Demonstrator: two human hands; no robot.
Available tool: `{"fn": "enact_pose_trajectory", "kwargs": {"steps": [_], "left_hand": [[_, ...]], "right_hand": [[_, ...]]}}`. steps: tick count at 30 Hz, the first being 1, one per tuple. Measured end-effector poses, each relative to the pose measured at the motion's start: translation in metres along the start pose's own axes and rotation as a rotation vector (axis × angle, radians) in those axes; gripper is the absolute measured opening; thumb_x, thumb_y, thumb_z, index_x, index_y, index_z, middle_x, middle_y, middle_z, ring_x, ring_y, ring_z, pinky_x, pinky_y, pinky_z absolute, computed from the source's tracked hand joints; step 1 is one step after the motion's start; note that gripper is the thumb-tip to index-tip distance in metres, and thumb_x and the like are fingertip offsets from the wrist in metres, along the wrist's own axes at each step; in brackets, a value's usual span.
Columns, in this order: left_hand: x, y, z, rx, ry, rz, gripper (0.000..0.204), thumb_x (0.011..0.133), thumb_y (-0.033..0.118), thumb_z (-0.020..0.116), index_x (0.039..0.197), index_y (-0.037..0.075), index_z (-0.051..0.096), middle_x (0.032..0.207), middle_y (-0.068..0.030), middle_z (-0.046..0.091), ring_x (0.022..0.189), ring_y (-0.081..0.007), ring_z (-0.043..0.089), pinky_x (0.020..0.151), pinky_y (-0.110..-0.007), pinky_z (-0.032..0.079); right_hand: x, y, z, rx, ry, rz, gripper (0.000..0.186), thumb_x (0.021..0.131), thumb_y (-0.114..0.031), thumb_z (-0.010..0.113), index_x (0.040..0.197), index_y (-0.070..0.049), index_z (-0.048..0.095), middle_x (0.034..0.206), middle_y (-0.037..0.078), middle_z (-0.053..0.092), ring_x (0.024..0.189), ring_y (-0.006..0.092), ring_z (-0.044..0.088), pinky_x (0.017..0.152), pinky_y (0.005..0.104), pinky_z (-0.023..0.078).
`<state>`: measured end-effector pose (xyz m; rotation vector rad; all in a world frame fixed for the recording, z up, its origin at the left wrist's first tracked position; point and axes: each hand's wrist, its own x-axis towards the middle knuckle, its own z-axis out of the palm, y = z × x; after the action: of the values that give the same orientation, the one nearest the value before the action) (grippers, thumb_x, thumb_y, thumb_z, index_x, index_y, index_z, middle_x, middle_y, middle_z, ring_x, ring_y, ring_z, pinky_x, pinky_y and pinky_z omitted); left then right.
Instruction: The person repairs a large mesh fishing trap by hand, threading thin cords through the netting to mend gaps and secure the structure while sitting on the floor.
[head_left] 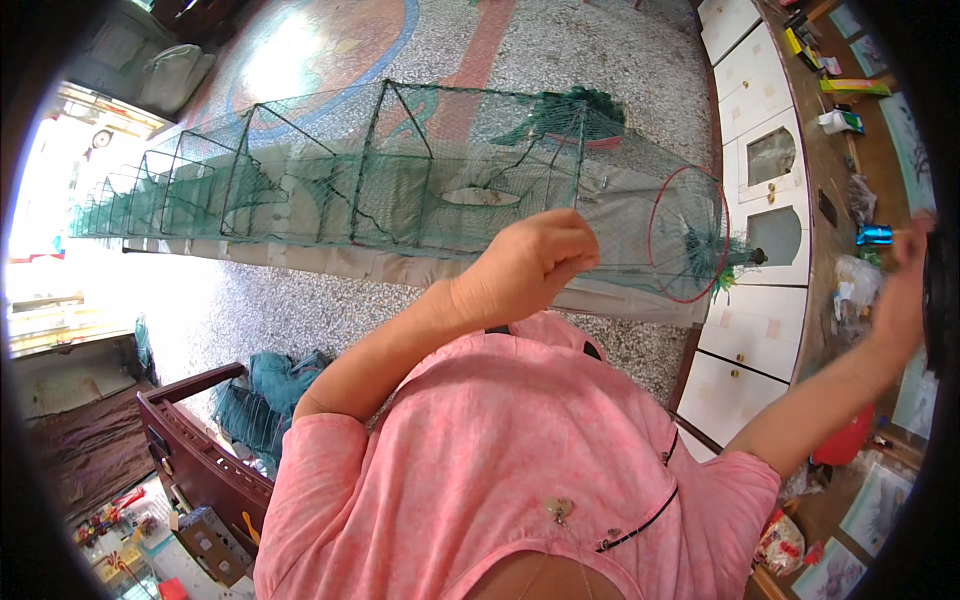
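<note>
A long green mesh net trap with dark square frames stretches across the view in front of me. Its right end narrows through a red hoop to a gathered tip. My left hand is in front of the near side of the net, its fingers curled closed. Whether they hold a thread or some mesh is hidden. At the far right, my right hand is raised beside a dark object at the picture's rim. Its fingers are blurred and partly cut off.
A pale cloth-covered surface lies under the net. White cabinets and a cluttered counter run along the right. At lower left are a dark red wooden chair, a bundle of teal netting and a cardboard box.
</note>
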<state>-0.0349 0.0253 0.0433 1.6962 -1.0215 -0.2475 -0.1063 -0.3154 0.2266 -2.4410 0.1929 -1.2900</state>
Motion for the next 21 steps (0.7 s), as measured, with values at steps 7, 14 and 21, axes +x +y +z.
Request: {"fn": "enact_pose_trajectory", "kwargs": {"steps": [7,14,21], "left_hand": [[-0.025,-0.001,0.003,0.288,0.135,-0.011,0.010,0.078,0.000,0.060,0.088,0.002,0.062,0.098,-0.0125,0.057,0.089,-0.0307,0.056,0.077,-0.036,0.046],[-0.023,-0.012,0.001,0.225,0.185,-0.076,0.007,0.081,0.004,0.059,0.087,0.002,0.063,0.109,-0.0180,0.055,0.092,-0.0325,0.057,0.076,-0.036,0.048],[-0.018,-0.025,-0.005,-0.148,0.132,-0.380,0.012,0.084,0.012,0.062,0.090,0.003,0.068,0.121,-0.0168,0.054,0.104,-0.0227,0.057,0.081,-0.030,0.047]], "right_hand": [[-0.088,-0.068,0.130,0.380,-0.805,0.022,0.009,0.077,-0.005,0.065,0.084,-0.003,0.062,0.079,0.006,0.055,0.077,0.0180,0.055,0.068,0.0271,0.043],[-0.122,-0.067,0.164,0.169,-0.827,-0.156,0.007,0.074,-0.010,0.067,0.080,-0.007,0.064,0.080,0.005,0.057,0.081,0.0243,0.054,0.070,0.0347,0.044],[-0.140,-0.062,0.179,0.296,-0.806,-0.114,0.010,0.073,-0.008,0.068,0.081,-0.006,0.062,0.078,0.005,0.057,0.079,0.0238,0.054,0.069,0.0337,0.044]]}}
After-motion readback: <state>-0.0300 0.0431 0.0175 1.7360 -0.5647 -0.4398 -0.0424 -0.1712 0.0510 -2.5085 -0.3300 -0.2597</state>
